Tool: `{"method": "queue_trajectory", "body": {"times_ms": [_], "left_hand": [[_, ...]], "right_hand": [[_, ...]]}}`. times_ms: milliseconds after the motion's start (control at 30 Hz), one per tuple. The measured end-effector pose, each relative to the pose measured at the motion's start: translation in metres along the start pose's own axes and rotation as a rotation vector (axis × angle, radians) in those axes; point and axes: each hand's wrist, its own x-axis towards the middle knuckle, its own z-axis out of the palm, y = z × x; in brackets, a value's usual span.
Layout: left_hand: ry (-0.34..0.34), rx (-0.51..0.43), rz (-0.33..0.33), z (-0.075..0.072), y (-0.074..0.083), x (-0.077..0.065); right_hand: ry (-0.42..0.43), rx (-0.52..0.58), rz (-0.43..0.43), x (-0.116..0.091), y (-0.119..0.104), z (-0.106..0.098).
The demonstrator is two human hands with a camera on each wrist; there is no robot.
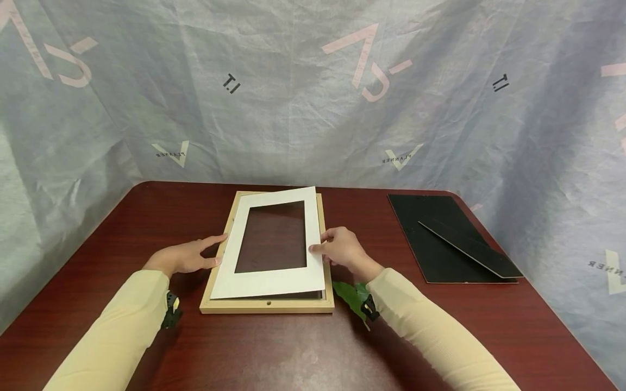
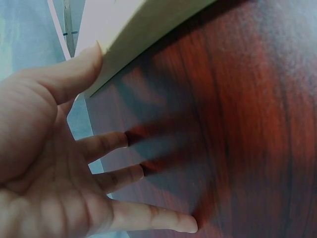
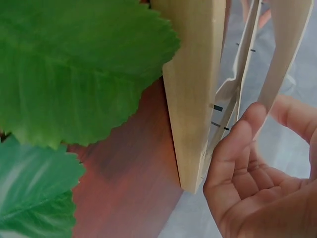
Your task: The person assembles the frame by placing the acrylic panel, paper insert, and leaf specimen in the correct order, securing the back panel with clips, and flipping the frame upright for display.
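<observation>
A pale wooden picture frame (image 1: 266, 307) lies on the dark red table. Over it is a white mat board (image 1: 269, 282) with a rectangular window, tilted so its right side is raised off the frame. My right hand (image 1: 344, 248) pinches the mat's right edge between thumb and fingers; the right wrist view shows the mat (image 3: 290, 44) lifted apart from the frame's side (image 3: 190, 99). My left hand (image 1: 188, 257) rests against the frame's left side, its thumb touching the wood and the other fingers spread out straight over the table in the left wrist view.
Green leaves (image 1: 349, 296) lie beside the frame's lower right corner, under my right wrist. Toward the table's right edge lies a black backing board (image 1: 418, 239) with a smaller black piece (image 1: 471, 247) tilted on top. A grey printed cloth (image 1: 288, 108) hangs behind the table.
</observation>
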Motion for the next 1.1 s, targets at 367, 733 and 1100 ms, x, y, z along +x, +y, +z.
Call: {"method": "queue_trajectory", "body": {"times_ms": [367,733,1100], "left_hand": [[-0.003,-0.018,0.002,0.002,-0.004,0.003],[-0.016,-0.004,0.011,0.0,-0.009,0.005],[0.003,0.031,-0.026,0.0,-0.001,0.003]], "right_hand": [[0.022,-0.272,-0.079,-0.002,-0.002,0.005],[-0.021,-0.389,-0.105,-0.002,0.001,0.01],[0.012,-0.495,-0.26,-0.006,0.001,0.012]]}}
